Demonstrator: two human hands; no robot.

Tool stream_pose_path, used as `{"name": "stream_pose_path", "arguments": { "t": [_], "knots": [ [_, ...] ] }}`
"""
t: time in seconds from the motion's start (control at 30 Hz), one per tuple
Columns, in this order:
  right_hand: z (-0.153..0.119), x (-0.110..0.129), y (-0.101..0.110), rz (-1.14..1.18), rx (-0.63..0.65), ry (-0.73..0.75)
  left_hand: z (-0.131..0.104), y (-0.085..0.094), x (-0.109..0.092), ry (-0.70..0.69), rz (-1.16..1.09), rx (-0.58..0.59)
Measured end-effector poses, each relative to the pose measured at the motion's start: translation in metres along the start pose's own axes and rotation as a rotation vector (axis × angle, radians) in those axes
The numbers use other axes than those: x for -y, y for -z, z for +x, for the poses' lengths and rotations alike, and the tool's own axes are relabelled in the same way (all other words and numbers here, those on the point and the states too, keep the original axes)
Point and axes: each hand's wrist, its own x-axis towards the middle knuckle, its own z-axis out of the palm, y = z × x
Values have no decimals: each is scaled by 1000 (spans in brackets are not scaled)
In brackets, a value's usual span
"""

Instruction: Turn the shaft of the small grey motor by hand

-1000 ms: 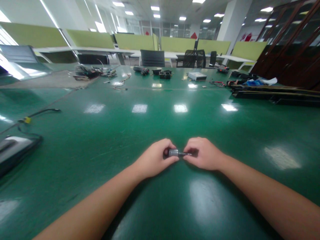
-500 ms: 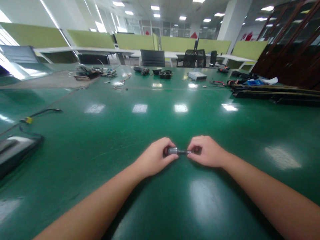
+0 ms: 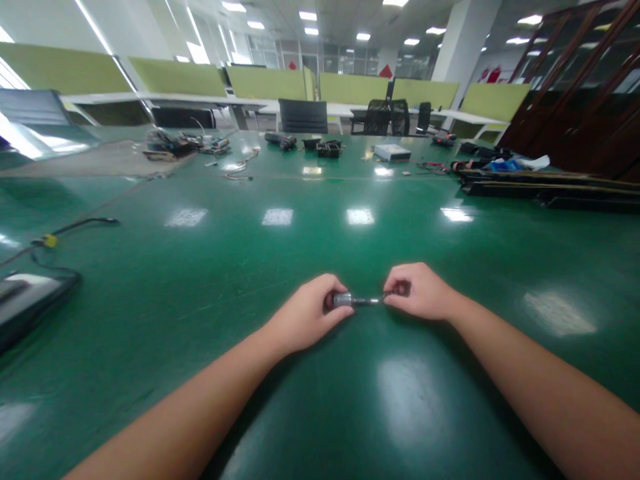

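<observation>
Just above the green table, my left hand point(image 3: 315, 311) is closed around a short silver cylinder with a thin shaft point(image 3: 343, 300). Its thumb and fingers grip the thick end, and the dark rear part is mostly hidden in the palm. The shaft points right, and its bright tip lies close to the fingertips of my right hand point(image 3: 416, 291). Those fingers are pinched together around a small dark thing, too hidden to name. Whether it touches the shaft's tip I cannot tell.
The glossy green table point(image 3: 240, 253) spreads around both hands. At the left edge lies a grey-and-black device point(image 3: 35, 300) beside a black cable point(image 3: 85, 225). Farther back are a flat silver box point(image 3: 393, 153), black parts point(image 3: 327, 148) and long dark strips point(image 3: 540, 188) at right.
My right hand has moved slightly right and up, away from the left, so more of the shaft and its bright tip show. My left hand keeps its hold on the cylinder.
</observation>
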Motion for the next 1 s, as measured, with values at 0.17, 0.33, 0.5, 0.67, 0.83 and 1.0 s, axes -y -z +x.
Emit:
{"name": "stream_pose_path", "arguments": {
  "t": [0.17, 0.33, 0.5, 0.67, 0.83, 1.0],
  "knots": [
    [-1, 5, 0, 12, 30, 16, -1, 1, -1, 5, -6, 3],
    [1, 10, -6, 26, 44, 47, 1, 0, -1, -4, -7, -3],
    [4, 22, -20, 26, 17, 106, 3, 0, -1, -36, -12, 3],
    [2, 28, -27, 24, -5, 70, 4, 2, -4, -85, -19, 36],
    [1, 25, -26, -21, -4, 129, 6, 0, -3, -77, -37, 40],
    [2, 25, -26, -45, 3, 173, 5, -1, -1, -58, -56, 29]
  ]
}}
